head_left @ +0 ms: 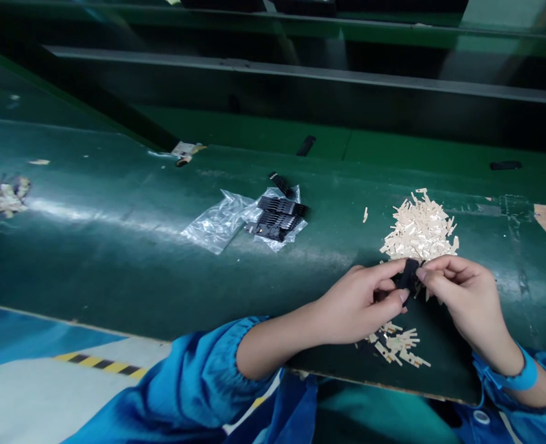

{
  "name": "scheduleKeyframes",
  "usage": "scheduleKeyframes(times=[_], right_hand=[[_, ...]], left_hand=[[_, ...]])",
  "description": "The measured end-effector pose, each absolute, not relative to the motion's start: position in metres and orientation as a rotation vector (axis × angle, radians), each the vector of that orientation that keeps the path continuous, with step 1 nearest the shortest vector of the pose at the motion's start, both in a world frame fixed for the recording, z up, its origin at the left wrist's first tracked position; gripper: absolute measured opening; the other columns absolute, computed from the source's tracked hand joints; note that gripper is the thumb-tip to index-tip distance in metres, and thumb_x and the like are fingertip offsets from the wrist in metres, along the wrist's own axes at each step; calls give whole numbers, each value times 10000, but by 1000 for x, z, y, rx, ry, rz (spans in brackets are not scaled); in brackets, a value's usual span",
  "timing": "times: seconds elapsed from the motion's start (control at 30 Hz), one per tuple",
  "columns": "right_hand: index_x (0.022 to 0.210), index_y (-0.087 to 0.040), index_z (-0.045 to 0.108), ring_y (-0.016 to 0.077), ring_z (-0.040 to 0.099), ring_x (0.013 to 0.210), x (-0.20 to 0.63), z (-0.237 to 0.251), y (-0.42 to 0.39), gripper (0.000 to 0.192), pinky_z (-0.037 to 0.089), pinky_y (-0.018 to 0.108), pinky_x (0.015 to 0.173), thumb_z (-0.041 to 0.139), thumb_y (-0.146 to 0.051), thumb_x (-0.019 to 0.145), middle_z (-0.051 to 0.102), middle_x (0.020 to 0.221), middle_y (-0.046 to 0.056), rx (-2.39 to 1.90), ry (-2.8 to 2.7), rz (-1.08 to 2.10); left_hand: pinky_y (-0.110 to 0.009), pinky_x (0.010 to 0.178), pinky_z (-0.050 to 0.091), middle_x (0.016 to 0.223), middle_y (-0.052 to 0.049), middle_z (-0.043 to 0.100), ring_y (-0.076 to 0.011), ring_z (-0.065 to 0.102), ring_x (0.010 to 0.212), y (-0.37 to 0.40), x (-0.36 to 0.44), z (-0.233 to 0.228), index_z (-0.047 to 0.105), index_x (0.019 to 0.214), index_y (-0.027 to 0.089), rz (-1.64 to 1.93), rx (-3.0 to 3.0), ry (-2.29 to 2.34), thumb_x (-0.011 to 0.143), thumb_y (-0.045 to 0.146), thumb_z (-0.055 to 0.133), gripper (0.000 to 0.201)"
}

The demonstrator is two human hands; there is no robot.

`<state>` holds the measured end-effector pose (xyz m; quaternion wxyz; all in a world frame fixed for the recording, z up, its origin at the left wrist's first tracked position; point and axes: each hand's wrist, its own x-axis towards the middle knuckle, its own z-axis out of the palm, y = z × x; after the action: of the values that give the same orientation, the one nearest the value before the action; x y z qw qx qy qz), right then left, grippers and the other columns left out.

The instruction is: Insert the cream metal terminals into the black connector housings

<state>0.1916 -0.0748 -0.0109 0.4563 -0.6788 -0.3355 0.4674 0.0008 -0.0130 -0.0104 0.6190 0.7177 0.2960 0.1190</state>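
Head view: left hand (353, 305) grips black piece (409, 275), right hand (471, 297) alongside.

The left forearm (282, 339), bare, reaches toward 2 o'clock, with the wrist (321, 317) almost in line with it. The left hand (356, 305) turns its back upward, its index finger (388, 270) stretched between 2 and 3 o'clock and the thumb (390, 308) angled to 2, closed in a grip; the remaining fingers curl under, partly hidden. At its 3 o'clock is the right hand (471, 299), near but apart, back up, fingers bent toward 9 and thumb (437, 283) aimed at 10, fingertips drawn into a pinch. The right forearm (541, 391) points between 10 and 11.
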Motion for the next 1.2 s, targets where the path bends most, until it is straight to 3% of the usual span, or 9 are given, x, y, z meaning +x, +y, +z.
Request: scheduleKeyframes(times=[0.13,0.57,0.8,1.0,1.2], right_hand=[[698,-190,772,115,469,481,193,-15,-76,91,374,233,461,823,-260,668,597,529,-15,-1639,-808,1216],[680,-180,738,101,423,466,193,-15,-75,154,321,218,435,832,-302,665,557,500,-29,-1671,-768,1230],[692,-181,735,103,430,479,191,-14,-75,167,338,226,448,828,-318,672,562,529,-25,-1672,-790,1220],[744,-191,713,104,452,498,192,-14,-75,172,368,220,476,839,-296,693,543,541,-48,-1606,-819,1200],[762,-177,723,103,441,517,198,-14,-73,179,345,220,486,815,-331,747,555,568,-33,-1599,-861,1315]], left_hand=[[-216,524,449,607,47,623,-96,464,486,-13,2,-9,599,1393,141,306,1619,685,975,258,517,441],[-212,448,318,619,34,629,-86,408,477,-15,2,-9,635,1241,106,312,1675,688,989,269,514,323],[-198,476,380,577,79,540,-79,416,475,-16,2,-12,613,1354,136,327,1647,673,984,231,527,393],[-204,543,515,643,35,659,-102,594,535,-15,2,-13,601,1393,159,298,1484,686,988,250,530,421],[-200,529,519,671,10,701,-105,608,538,-14,1,-12,594,1417,170,277,1456,710,985,268,539,446]])
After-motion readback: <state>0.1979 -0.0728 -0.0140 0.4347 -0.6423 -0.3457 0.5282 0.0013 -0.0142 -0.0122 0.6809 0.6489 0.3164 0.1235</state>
